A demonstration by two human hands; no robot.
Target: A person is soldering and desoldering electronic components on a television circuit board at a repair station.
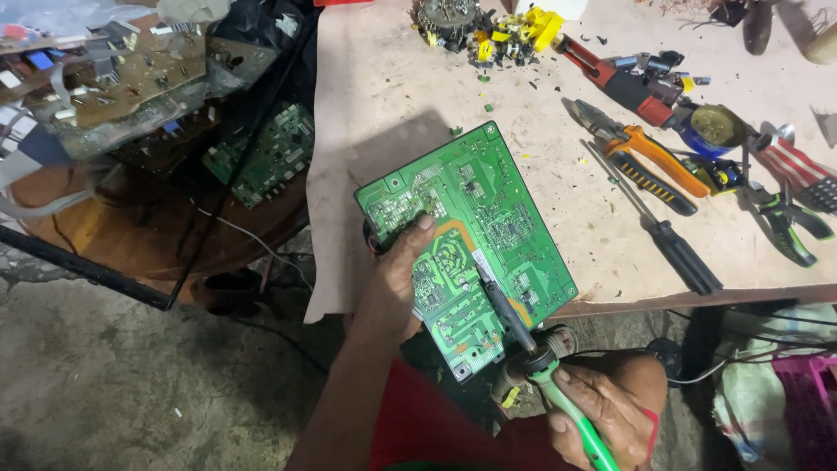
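My left hand (397, 279) grips a green circuit board (488, 218) by its lower left edge, thumb on the solder side. The board is tilted and rests partly on the table's front edge. My right hand (602, 406) holds a green-handled soldering iron (567, 401), whose dark tip (484, 281) touches the board near its middle.
On the pale worktable (392, 96) lie orange-handled pliers (654, 153), a black screwdriver (676, 249), green-handled cutters (789, 227), red-handled pliers (610, 78) and a heap of yellow and dark components (493, 35). To the left, other circuit boards (270, 153) are piled on a round wooden table.
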